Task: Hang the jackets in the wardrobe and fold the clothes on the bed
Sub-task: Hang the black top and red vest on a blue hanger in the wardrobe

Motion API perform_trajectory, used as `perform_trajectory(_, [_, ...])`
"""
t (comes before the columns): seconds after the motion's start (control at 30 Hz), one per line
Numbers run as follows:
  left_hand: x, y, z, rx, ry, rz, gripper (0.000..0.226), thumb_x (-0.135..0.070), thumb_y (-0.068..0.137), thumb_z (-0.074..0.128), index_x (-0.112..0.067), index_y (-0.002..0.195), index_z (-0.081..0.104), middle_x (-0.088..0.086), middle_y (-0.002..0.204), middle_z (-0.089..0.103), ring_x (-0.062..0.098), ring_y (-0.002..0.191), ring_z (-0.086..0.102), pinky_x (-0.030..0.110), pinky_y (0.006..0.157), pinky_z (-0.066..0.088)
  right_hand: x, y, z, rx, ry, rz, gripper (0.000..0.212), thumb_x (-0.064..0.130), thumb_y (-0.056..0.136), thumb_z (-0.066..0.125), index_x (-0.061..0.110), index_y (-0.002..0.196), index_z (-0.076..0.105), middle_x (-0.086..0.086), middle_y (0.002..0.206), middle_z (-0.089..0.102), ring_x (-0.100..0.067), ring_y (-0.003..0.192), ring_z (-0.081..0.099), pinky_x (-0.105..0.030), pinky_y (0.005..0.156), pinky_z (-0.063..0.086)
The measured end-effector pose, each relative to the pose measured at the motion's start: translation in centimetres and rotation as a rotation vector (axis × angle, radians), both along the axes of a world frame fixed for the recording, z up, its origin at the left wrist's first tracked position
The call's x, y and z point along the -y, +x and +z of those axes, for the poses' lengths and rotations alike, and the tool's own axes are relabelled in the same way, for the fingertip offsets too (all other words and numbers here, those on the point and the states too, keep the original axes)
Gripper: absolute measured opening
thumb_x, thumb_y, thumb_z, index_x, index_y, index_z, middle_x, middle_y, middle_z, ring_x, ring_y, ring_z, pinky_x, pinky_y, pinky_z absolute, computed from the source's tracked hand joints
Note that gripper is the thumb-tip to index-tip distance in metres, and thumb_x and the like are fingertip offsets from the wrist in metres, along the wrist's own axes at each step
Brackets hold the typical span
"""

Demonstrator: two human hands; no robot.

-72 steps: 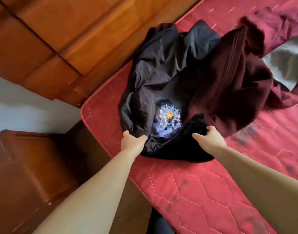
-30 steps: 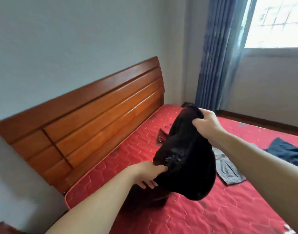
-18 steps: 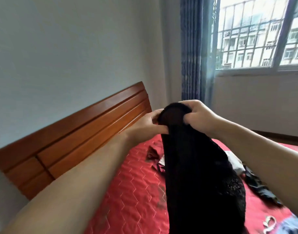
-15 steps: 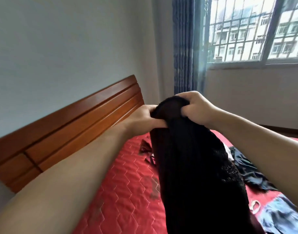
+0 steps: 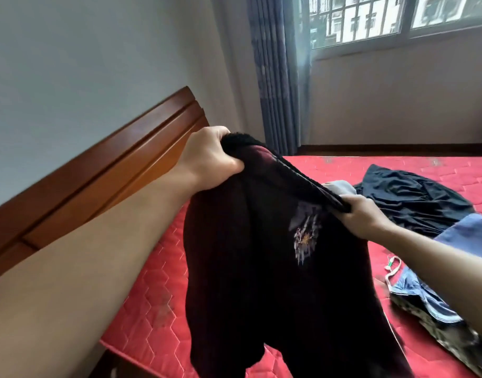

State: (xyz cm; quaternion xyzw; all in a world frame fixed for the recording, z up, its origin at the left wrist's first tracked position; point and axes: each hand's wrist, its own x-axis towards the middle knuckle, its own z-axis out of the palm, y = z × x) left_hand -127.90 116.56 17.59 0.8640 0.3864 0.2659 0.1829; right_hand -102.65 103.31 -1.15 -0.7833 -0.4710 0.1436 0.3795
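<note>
Held up over the bed (image 5: 158,304), nearest: 1 dark maroon-black jacket (image 5: 261,282) w/ 1 small pale print on front, hanging free below 2 hands. Left hand (image 5: 209,156) fisted round fuzzy collar end, up high; right hand (image 5: 362,216) lower, fingers curled on the same dark edge, stretched taut btwn them. Behind at right on red quilted mattress: 1 blue denim piece (image 5: 414,298), 1 light-blue piece (image 5: 469,236), 1 black garment (image 5: 409,197), 1 grey bit (image 5: 340,186). Farther: 1 wooden headboard (image 5: 98,178), 1 blue curtain (image 5: 275,77), 1 barred window (image 5: 398,17).
</note>
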Motion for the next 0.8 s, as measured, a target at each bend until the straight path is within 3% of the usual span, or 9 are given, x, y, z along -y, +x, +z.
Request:
perform_trajectory(0.17, [-1.9, -3.1, -2.1, -0.34, 0.205, 0.22, 0.053, -0.012, 0.073, 0.066, -0.029, 0.116, 0.041, -0.002, 0.089, 0.06, 0.015, 0.068, 0.055, 0.034, 0.058, 0.047, -3.2, -0.9, 8.4, -0.085, 0.228, 0.061, 0.044, 0.045, 0.079, 0.073, 0.01, 0.058, 0.058, 0.013, 0.047, 0.037, -0.004, 0.044, 0.033, -0.024, 0.041, 0.028])
perform_trajectory(0.27, [-2.4, -4.1, -3.6, -0.665, -0.031, 0.284, 0.091, -0.043, 0.068, 0.077, -0.036, 0.14, 0.02, 0.004, 0.113, 0.058, 0.027, 0.091, 0.06, 0.043, 0.076, 0.053, -4.6, -3.4, 14.4, 0.112, 0.401, 0.1, 0.046, 0.059, 0.071, 0.071, 0.015, 0.06, 0.066, 0.014, 0.044, 0.046, 0.002, 0.043, 0.039, -0.014, 0.044, 0.033])
perform_trajectory(0.37, [-2.1, -4.1, -4.7, -0.389, -0.299, 0.157, 0.119, -0.073, 0.051, 0.076, -0.04, 0.148, 0.014, 0.005, 0.15, 0.03, 0.027, 0.134, 0.039, 0.045, 0.105, 0.04, -4.8, -6.0, 19.2, 0.301, 0.514, 0.185, 0.044, 0.056, 0.074, 0.071, 0.028, 0.047, 0.051, 0.026, 0.049, 0.052, 0.006, 0.047, 0.047, -0.008, 0.05, 0.034])
perform_trajectory(0.4, [-1.7, -3.6, -5.1, -0.214, -0.29, 0.105, 0.117, -0.073, 0.053, 0.075, -0.039, 0.148, 0.018, -0.001, 0.153, 0.027, 0.02, 0.137, 0.034, 0.04, 0.106, 0.035, -4.8, -6.8, 20.1, 0.366, 0.514, 0.227, 0.044, 0.054, 0.075, 0.072, 0.032, 0.046, 0.046, 0.029, 0.051, 0.053, 0.007, 0.05, 0.049, -0.007, 0.051, 0.034])
perform_trajectory(0.47, [-1.1, -2.3, -5.9, 0.066, -0.262, 0.011, 0.082, -0.061, 0.064, 0.077, -0.035, 0.135, 0.046, -0.017, 0.136, 0.05, 0.002, 0.12, 0.049, 0.026, 0.099, 0.039, -4.8, -7.7, 21.0, 0.476, 0.51, 0.288, 0.043, 0.053, 0.075, 0.071, 0.035, 0.048, 0.044, 0.026, 0.053, 0.054, 0.006, 0.053, 0.051, -0.008, 0.052, 0.034])
perform_trajectory(0.53, [-0.7, -1.2, -6.0, 0.215, -0.186, -0.011, 0.016, -0.04, 0.078, 0.075, -0.03, 0.086, 0.065, -0.028, 0.08, 0.066, -0.008, 0.073, 0.06, 0.014, 0.069, 0.045, -4.4, -7.5, 21.3, 0.555, 0.519, 0.305, 0.038, 0.054, 0.076, 0.068, 0.031, 0.052, 0.05, 0.016, 0.05, 0.054, -0.001, 0.052, 0.053, -0.015, 0.054, 0.038])
perform_trajectory(0.63, [-0.9, -0.1, -4.6, 0.358, -0.081, -0.033, 0.033, -0.014, 0.087, 0.063, -0.029, 0.061, 0.051, -0.025, 0.049, 0.054, -0.007, 0.048, 0.05, 0.009, 0.047, 0.032, -2.4, -5.7, 20.8, 0.591, 0.465, 0.302, 0.039, 0.055, 0.075, 0.06, 0.019, 0.061, 0.058, 0.008, 0.054, 0.055, -0.009, 0.053, 0.053, -0.028, 0.054, 0.042])
perform_trajectory(0.73, [-0.1, 1.6, -1.2, 0.385, -0.003, -0.101, 0.025, -0.009, 0.088, 0.057, -0.031, 0.077, 0.058, -0.024, 0.061, 0.058, -0.013, 0.06, 0.054, 0.004, 0.054, 0.037, 0.0, -2.5, 19.2, 0.44, 0.292, 0.363, 0.02, 0.048, 0.073, 0.066, 0.028, 0.071, 0.06, 0.009, 0.06, 0.06, -0.003, 0.057, 0.056, -0.021, 0.056, 0.042])
perform_trajectory(0.8, [0.7, 3.1, 1.0, 0.397, 0.05, -0.153, 0.02, -0.009, 0.087, 0.056, -0.028, 0.089, 0.061, -0.021, 0.074, 0.06, -0.017, 0.069, 0.055, 0.002, 0.06, 0.038, 1.1, -0.3, 17.8, 0.128, 0.05, 0.461, 0.02, 0.031, 0.079, 0.071, 0.023, 0.096, 0.066, 0.001, 0.081, 0.07, -0.006, 0.07, 0.062, -0.029, 0.069, 0.053])
